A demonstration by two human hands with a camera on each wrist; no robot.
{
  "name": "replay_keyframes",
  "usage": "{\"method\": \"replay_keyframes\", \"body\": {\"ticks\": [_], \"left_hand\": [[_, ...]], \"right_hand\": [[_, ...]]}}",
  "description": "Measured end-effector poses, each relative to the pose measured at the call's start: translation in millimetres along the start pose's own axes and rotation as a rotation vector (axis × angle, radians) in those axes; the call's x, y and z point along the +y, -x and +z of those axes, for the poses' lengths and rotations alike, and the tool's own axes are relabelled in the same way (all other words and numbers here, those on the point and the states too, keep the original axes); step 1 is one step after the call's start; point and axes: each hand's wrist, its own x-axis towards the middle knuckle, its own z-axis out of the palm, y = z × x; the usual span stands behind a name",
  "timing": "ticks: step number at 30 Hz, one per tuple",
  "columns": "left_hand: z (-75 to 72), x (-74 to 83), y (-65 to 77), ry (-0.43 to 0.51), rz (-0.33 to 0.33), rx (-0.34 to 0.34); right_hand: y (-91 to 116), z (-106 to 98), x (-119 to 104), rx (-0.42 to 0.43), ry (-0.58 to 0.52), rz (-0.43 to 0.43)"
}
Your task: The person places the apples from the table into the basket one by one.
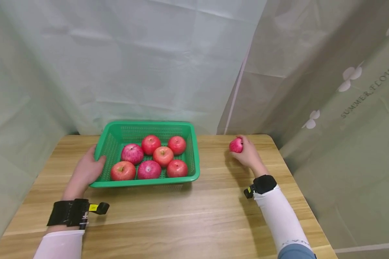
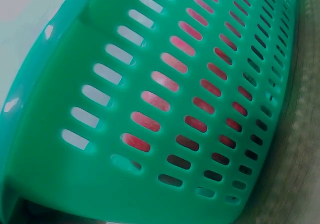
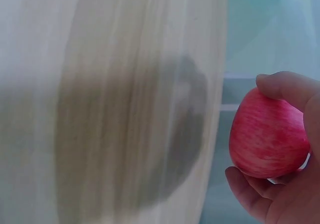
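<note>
My left hand point(image 1: 86, 169) grips the left rim of a green plastic basket point(image 1: 142, 183), thumb over the edge. Several red and pink-striped apples lie inside, among them a paler red apple point(image 1: 163, 156) near the middle. In the left wrist view the slotted wall of the basket point(image 2: 145, 179) fills most of the picture, with red fruit showing through the holes. Off to the right, my right hand point(image 1: 250, 155) holds a pink-red striped apple point(image 1: 236, 145) between thumb and fingers. The right wrist view shows this apple point(image 3: 267, 134) above the table, its shadow cast on the wood.
A wooden table point(image 1: 168, 219) lies under both hands. Pale curtains point(image 1: 142, 64) hang close behind its back edge and along both sides. The right curtain point(image 1: 353, 151) carries printed flowers and lettering. Each wrist wears a black strap point(image 1: 68, 213) with a small camera.
</note>
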Motion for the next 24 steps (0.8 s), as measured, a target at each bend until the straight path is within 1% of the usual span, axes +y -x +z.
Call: {"method": "replay_keyframes", "body": {"ticks": [5,8,11,18,24], "left_hand": [[0.7,-0.7,-0.8,-0.008,0.011,0.007],[0.9,-0.9,-0.5,-0.006,0.005,0.002],[0.6,-0.6,0.0,0.002,0.0,-0.005],[0.8,-2.2,-0.4,-0.006,0.002,0.003],[1.2,-2.5,0.5,-0.008,-0.004,-0.005]], "right_hand": [[-1.6,-1.6,-12.2,-0.015,0.016,-0.022],[-3.5,-3.0,-19.0,-0.01,0.013,-0.033],[-6.9,-5.9,-29.6,0.001,-0.003,-0.061],[-20.8,-12.2,-70.2,0.022,-0.017,-0.153],[-27.8,-6.2,-109.8,-0.02,-0.063,-0.216]]}}
